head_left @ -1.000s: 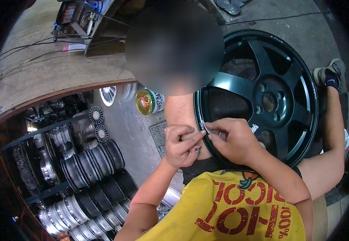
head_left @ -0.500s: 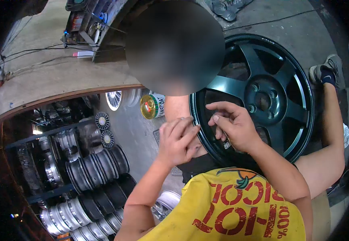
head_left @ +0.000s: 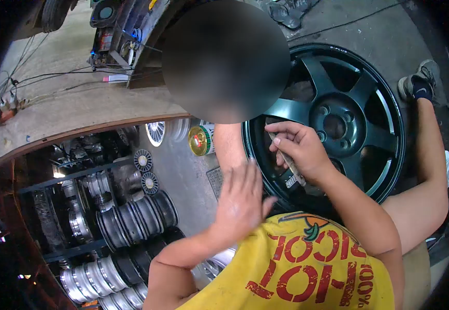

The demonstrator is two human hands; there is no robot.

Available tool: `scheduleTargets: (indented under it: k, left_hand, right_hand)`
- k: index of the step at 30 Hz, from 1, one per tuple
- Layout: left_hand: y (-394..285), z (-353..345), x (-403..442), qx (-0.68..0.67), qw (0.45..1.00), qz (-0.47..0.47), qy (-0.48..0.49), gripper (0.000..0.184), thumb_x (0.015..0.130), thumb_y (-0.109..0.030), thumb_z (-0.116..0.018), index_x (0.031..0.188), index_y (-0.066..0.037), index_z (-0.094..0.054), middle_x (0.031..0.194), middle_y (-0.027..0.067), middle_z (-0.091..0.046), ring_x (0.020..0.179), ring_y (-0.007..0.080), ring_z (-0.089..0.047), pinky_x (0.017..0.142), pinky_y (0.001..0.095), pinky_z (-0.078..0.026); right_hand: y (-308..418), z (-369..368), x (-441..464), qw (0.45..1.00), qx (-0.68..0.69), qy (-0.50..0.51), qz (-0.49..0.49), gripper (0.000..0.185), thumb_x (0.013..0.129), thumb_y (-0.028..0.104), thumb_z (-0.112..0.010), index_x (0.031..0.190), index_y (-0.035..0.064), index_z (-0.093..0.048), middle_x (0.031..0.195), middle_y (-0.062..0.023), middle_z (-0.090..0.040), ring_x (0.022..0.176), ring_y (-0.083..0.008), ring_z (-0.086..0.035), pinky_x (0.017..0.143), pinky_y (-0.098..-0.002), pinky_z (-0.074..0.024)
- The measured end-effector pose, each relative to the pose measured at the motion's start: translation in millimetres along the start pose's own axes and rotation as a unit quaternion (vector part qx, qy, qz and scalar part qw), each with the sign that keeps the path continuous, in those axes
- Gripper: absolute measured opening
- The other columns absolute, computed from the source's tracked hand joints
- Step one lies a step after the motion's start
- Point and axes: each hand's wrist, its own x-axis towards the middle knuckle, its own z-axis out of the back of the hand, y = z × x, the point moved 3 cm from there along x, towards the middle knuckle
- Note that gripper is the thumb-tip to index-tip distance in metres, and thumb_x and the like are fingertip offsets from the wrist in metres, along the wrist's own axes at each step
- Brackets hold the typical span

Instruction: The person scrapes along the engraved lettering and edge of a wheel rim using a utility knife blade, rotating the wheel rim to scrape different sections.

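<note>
A dark green car wheel rim [head_left: 361, 137] with broad spokes leans over my lap. My right hand [head_left: 299, 150] is in front of its lower left part, fingers closed around a slim, stick-like tool [head_left: 290, 164]. The tool's exact kind is unclear. A small black-and-white label [head_left: 291, 182] shows just beside the tool's lower end. My left hand [head_left: 241, 196] has its fingers stretched out and thumb apart, close to my leg [head_left: 228, 144] and the rim's left edge. No object shows in it.
A gold-topped can [head_left: 199, 140] lies on the floor left of my leg. Several wheel rims [head_left: 136, 219] fill a rack at lower left. Above it is a tabletop [head_left: 79, 111] with cables and a tool box [head_left: 113, 44]. A dark blurred disc covers the upper middle.
My left hand has drawn down from the rim's edge, and its fingers have straightened. My right hand has turned slightly, showing more of the slim tool. The view has shifted a little.
</note>
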Motion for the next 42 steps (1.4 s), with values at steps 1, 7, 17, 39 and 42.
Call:
scheduleTargets:
  k: [1,7,17,39,42]
  left_hand:
    - [-10.6,3.6,-8.9,-0.001,1.000,-0.005,0.028,0.063,0.090,-0.044,-0.076,0.134,0.001,-0.068,0.147,0.0180,-0.061,0.137,0.0368,-0.055,0.121,0.0548,-0.034]
    - [-5.0,5.0,-28.6,-0.336,0.937,-0.087,-0.028,0.017,0.086,-0.021,-0.082,0.094,-0.007,-0.075,0.110,0.0078,-0.076,0.100,0.0229,-0.069,0.107,0.0486,-0.047]
    - [57.2,-29.6,-10.8,-0.263,0.939,-0.050,-0.215,0.018,0.077,-0.003,-0.078,0.094,-0.006,-0.075,0.113,0.0119,-0.073,0.105,0.0318,-0.067,0.093,0.0427,-0.050]
    - [84.4,-82.0,12.5,-0.321,0.895,0.006,-0.310,0.032,0.087,-0.029,-0.068,0.105,-0.005,-0.082,0.121,0.0169,-0.065,0.108,0.0348,-0.062,0.097,0.0449,-0.047]
    - [84.0,-80.3,14.4,-0.306,0.902,0.006,-0.305,0.033,0.086,-0.029,-0.068,0.105,-0.006,-0.082,0.121,0.0165,-0.064,0.109,0.0342,-0.061,0.097,0.0442,-0.047]
  right_hand:
    - [2.8,0.0,-0.5,1.000,-0.006,-0.006,-0.010,0.035,0.102,0.007,-0.067,0.136,-0.0015,-0.066,0.096,-0.0088,-0.072,0.067,-0.0112,-0.067,0.061,-0.0249,-0.0541]
    - [3.8,1.6,-0.9,1.000,0.008,-0.002,-0.023,0.032,0.103,0.009,-0.066,0.133,-0.0006,-0.068,0.099,-0.0098,-0.074,0.070,-0.0112,-0.068,0.062,-0.0245,-0.0550]
    - [10.8,-3.4,-1.8,0.999,-0.041,-0.024,0.013,0.030,0.102,0.006,-0.066,0.132,0.0035,-0.070,0.099,-0.0073,-0.074,0.071,-0.0087,-0.065,0.064,-0.0237,-0.0549]
    - [12.8,-9.6,18.2,0.988,-0.153,0.010,-0.027,0.024,0.100,0.004,-0.066,0.121,-0.0033,-0.073,0.095,-0.0082,-0.078,0.076,-0.0090,-0.070,0.067,-0.0244,-0.0550]
    - [17.8,-9.4,20.7,0.967,-0.256,0.013,-0.015,0.022,0.098,0.004,-0.068,0.118,-0.0053,-0.073,0.087,-0.0092,-0.077,0.070,-0.0101,-0.070,0.065,-0.0261,-0.0551]
